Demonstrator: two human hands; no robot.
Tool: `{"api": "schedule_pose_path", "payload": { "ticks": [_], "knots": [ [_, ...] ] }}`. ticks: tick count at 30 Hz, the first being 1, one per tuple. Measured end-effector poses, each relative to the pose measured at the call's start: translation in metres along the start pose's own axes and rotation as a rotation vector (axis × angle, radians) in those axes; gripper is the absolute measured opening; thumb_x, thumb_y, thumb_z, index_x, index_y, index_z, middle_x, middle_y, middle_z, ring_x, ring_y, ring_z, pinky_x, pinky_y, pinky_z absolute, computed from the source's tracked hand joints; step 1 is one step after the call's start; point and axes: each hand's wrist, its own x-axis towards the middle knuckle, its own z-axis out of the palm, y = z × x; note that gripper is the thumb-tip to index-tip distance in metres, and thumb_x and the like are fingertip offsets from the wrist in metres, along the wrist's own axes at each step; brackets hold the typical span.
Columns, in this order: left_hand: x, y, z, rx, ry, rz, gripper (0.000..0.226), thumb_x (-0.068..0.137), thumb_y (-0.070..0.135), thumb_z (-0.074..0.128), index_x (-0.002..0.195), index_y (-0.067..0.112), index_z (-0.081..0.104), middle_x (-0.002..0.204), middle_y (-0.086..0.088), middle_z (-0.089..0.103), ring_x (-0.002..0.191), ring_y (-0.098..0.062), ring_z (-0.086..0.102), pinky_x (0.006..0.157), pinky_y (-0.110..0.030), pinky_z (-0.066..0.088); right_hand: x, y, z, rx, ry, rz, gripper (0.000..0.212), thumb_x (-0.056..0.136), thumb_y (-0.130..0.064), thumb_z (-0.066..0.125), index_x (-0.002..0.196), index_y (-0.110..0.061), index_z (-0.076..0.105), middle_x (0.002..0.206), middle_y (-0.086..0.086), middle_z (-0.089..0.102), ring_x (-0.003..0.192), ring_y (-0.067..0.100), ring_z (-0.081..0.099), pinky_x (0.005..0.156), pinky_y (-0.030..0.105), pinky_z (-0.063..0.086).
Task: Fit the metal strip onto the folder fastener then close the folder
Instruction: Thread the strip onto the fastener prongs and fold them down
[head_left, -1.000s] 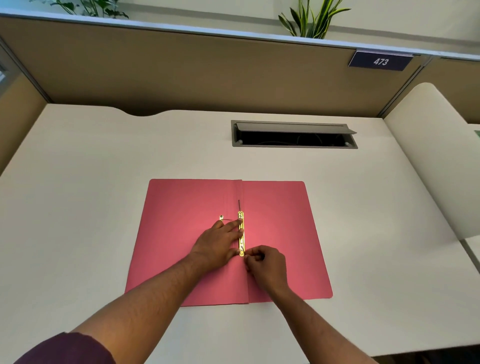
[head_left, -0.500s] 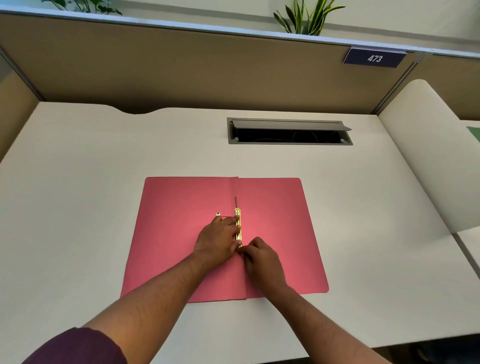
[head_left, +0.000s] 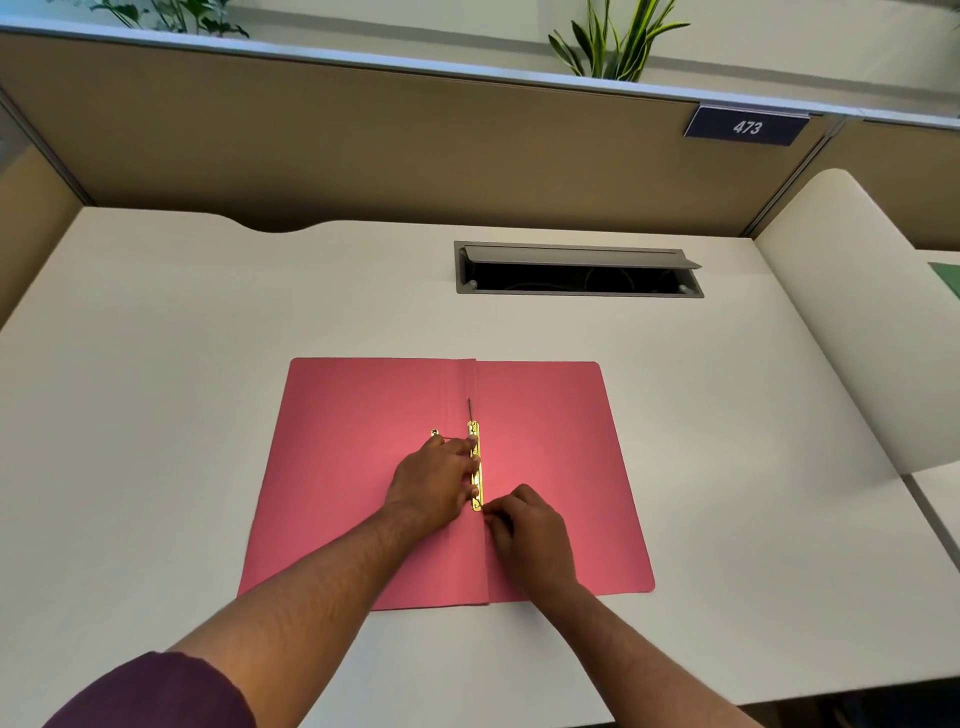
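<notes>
A pink folder (head_left: 561, 431) lies open and flat on the white desk. Along its centre fold lies a gold metal strip (head_left: 475, 467), running front to back. A thin fastener prong (head_left: 470, 408) sticks up beyond the strip's far end. My left hand (head_left: 434, 480) lies flat on the left cover with its fingertips pressing the strip's left edge. My right hand (head_left: 530, 530) has its fingers curled at the strip's near end, pinching there; what it pinches is hidden. A small gold piece (head_left: 435, 432) lies on the left cover, just beyond my left hand.
An open cable hatch (head_left: 577, 270) is set into the desk behind the folder. A tan partition wall (head_left: 363, 145) closes the back, bearing a plate marked 473 (head_left: 747, 126). A cream divider (head_left: 852, 322) rises at the right. The desk's front edge runs under my forearms.
My right hand drew up against the strip's near end and then eased slightly back. The left hand kept pressing the strip. The view shifted a little.
</notes>
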Motion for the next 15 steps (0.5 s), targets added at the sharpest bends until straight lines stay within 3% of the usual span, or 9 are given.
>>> {"api": "schedule_pose_path", "payload": {
  "ticks": [5, 11, 15],
  "knots": [
    [-0.001, -0.002, 0.000, 0.018, 0.000, 0.018, 0.034, 0.094, 0.033, 0.058, 0.128, 0.029, 0.064, 0.149, 0.015, 0.047, 0.126, -0.017, 0.045, 0.098, -0.033, 0.049, -0.012, -0.009, 0.009, 0.050, 0.014, 0.031, 0.019, 0.092, -0.022, 0.067, 0.104, -0.017, 0.081, 0.092, 0.000, 0.070, 0.076, 0.017, 0.067, 0.067, 0.027, 0.051],
    [-0.001, -0.001, 0.000, 0.020, 0.002, 0.036, 0.035, 0.096, 0.032, 0.057, 0.130, 0.028, 0.062, 0.150, 0.014, 0.046, 0.128, -0.017, 0.044, 0.101, -0.032, 0.045, -0.023, -0.011, 0.016, 0.037, -0.013, -0.011, 0.021, 0.092, -0.028, 0.065, 0.103, -0.020, 0.081, 0.088, -0.003, 0.066, 0.073, 0.016, 0.063, 0.061, 0.035, 0.054],
    [-0.004, -0.006, 0.003, 0.010, -0.010, 0.052, 0.039, 0.097, 0.033, 0.055, 0.136, 0.028, 0.057, 0.157, 0.015, 0.037, 0.123, -0.023, 0.045, 0.100, -0.034, 0.047, -0.022, -0.006, 0.011, 0.095, -0.020, 0.016, 0.020, 0.093, -0.029, 0.065, 0.105, -0.022, 0.080, 0.091, -0.005, 0.068, 0.075, 0.009, 0.062, 0.066, 0.028, 0.054]
  ]
}}
